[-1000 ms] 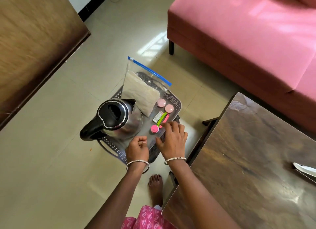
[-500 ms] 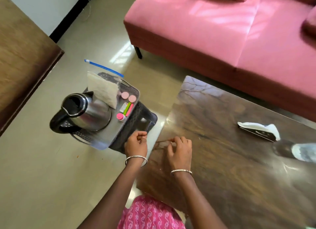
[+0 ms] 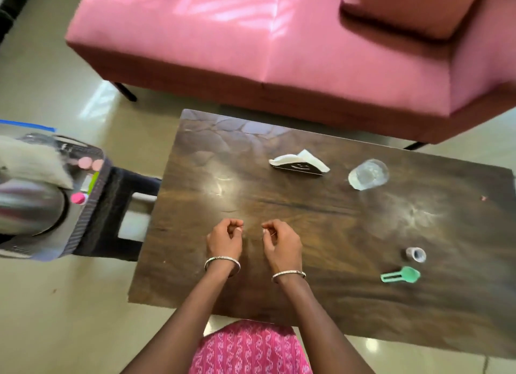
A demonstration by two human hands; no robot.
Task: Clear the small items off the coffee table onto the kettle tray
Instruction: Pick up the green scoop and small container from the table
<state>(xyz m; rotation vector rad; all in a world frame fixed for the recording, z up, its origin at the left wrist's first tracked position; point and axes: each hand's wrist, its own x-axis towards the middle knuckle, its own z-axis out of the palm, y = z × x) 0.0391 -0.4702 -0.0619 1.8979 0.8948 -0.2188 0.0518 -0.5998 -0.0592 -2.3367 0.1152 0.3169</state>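
1. Both hands are being held low over the near middle of the counter (image 3: 223, 178), close together but apart. The left hand (image 3: 224, 238) and the right hand (image 3: 282, 243) are being kept with fingers curled in toward the palms. Nothing is plainly showing in either, and whether something tiny is being pinched cannot be told.

2. The kettle tray (image 3: 89, 206) is being carried by a dark stool (image 3: 117, 206) just beside the counter's left end. It is partly cut off by the frame edge and blurred.

3. Part of the task is being shown as done. Beside the steel kettle (image 3: 28, 206) and a zip bag (image 3: 30, 164), two pink round pieces (image 3: 85, 162), a green stick (image 3: 93, 182) and a pink-capped item (image 3: 78, 198) are already lying on the tray.

4. Several things are being left on the counter, all to the right of the hands. A green clip-like piece (image 3: 400, 275) and a small grey ring (image 3: 416, 254) are lying near each other. A clear glass (image 3: 368, 174) and a tissue holder (image 3: 298, 165) are standing nearer the pink sofa (image 3: 251, 38). A tiny pinkish speck (image 3: 484, 198) is lying near the right edge.

5. By this count the task is being judged roughly half finished. The green piece and the grey ring are being taken as the likeliest next pickups. Whether the glass and tissue holder count as small items cannot be told.
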